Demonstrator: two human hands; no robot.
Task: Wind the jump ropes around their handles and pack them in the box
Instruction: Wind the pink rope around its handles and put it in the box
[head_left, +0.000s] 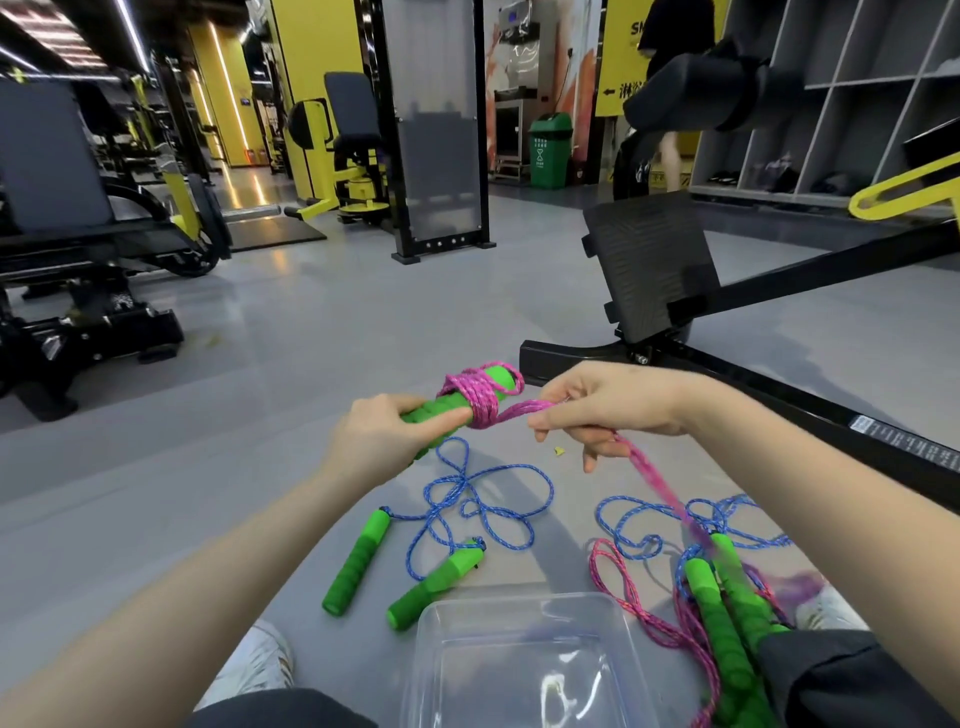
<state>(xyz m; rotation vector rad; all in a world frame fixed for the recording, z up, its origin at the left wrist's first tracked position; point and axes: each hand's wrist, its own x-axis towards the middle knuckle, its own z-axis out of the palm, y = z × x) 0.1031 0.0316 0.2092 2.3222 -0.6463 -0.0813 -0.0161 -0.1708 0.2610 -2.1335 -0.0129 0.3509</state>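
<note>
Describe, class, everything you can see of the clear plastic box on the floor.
The clear plastic box is a transparent, rounded-corner tub, open at the top with no lid in view and nothing packed inside. It sits upright on the grey floor between the person's legs, at the bottom edge of the picture. Neither hand touches it.

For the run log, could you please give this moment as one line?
left hand: grips green handles | right hand: winding pink rope | box: empty
</note>
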